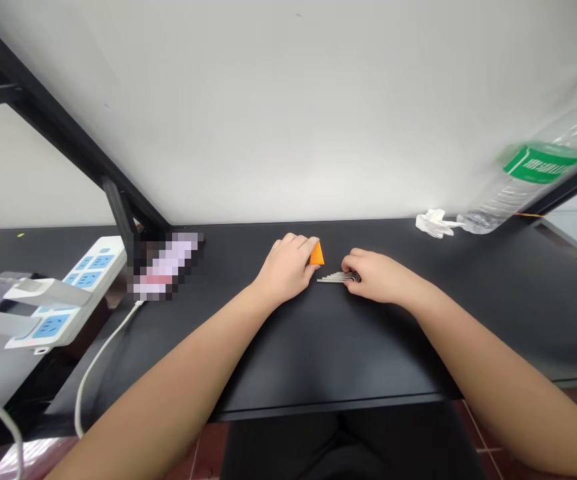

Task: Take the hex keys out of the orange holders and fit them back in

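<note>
In the head view, two bare hands meet near the centre of the frame over a black bench (328, 363). The left hand (289, 268) curls closed around an orange, triangular-looking piece (317, 255). Just right of it, the right hand (375, 275) pinches one end of a stack of slim grey metal rods (332, 277), its fingers nearly closed. A clear plastic bottle with a green label (543, 163) leans at upper right; a white power strip (81, 290) lies at left.

bottle (543, 163): cropped right | orange piece (317, 255): partly behind left hand (289, 268) | phone (168, 265), probably: pixelated
</note>
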### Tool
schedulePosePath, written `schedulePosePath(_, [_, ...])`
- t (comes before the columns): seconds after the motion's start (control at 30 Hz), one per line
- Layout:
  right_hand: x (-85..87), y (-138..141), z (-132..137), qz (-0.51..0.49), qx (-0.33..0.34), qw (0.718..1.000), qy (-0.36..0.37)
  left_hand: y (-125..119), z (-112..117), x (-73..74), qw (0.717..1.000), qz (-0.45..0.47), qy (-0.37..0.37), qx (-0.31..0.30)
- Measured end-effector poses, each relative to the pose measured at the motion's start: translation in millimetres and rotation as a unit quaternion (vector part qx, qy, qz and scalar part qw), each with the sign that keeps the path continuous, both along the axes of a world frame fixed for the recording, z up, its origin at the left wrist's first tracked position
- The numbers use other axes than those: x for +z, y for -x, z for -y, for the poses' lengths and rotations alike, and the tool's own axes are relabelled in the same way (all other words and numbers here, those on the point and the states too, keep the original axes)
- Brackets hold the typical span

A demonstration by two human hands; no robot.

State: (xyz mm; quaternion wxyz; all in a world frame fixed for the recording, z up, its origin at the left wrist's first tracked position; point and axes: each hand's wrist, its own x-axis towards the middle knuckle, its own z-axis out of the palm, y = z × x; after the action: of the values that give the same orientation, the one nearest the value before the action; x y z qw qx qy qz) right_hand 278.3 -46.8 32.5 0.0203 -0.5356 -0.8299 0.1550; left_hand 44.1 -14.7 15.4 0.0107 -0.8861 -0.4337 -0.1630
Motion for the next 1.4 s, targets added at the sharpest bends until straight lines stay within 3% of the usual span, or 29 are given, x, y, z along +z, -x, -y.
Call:
schedulePosePath(0.2, [2.1, -11.9, -4.7, -0.004, 0.010, 0.999, -0.049, 1.0, -2.3, -3.4, 1.000, -0.004, -0.006, 0.006])
schedulePosePath(0.37, [0.9, -3.3, -0.9, 0.027, 0.060, 0.997, -0.048, 1.4, -2.7, -3.4, 1.000, -0.004, 0.000, 0.008])
schedulePosePath(0.53, [2.9, 7.5, 4.4, 0.048, 0.061, 0.996, -0.047, 1.3, -2.9, -3.3, 1.000, 0.008, 0.002, 0.003])
schedulePosePath(0.7, [9.0, 0.1, 2.1, -0.083, 0.044, 0.995, -0.026, 3.2, -3.8, -3.8, 0.999, 0.049, 0.015, 0.003])
schedulePosePath(0.83, [13.8, -12.6, -4.2, -0.200, 0.024, 0.977, -0.062, 3.8, -3.7, -2.9, 0.998, 0.067, 0.017, 0.008])
schedulePosePath(0.97, [16.4, -17.3, -6.9, -0.229, 0.010, 0.968, -0.106, 3.5, -3.1, -1.9, 0.997, 0.074, 0.025, 0.013])
schedulePosePath(1.13, [16.0, -16.3, -7.1, -0.235, 0.028, 0.966, -0.108, 2.6, -0.7, 0.7, 0.997, 0.074, 0.022, 0.001])
schedulePosePath(1.2, [12.7, -11.9, -6.5, -0.262, 0.009, 0.962, -0.072, 1.0, 1.3, 1.7, 0.998, 0.063, 0.018, -0.014])
schedulePosePath(1.27, [7.2, -3.2, -5.1, -0.325, -0.036, 0.945, 0.027, -1.3, 3.5, 1.8, 0.998, 0.053, 0.011, -0.030])
schedulePosePath(1.33, [1.4, 7.8, -3.2, -0.411, -0.080, 0.896, 0.147, -3.5, 5.4, 1.1, 0.998, 0.045, 0.005, -0.038])
schedulePosePath(1.4, [-2.2, 16.4, -1.8, -0.480, -0.097, 0.847, 0.207, -4.8, 6.3, 0.3, 0.999, 0.036, 0.007, -0.036])
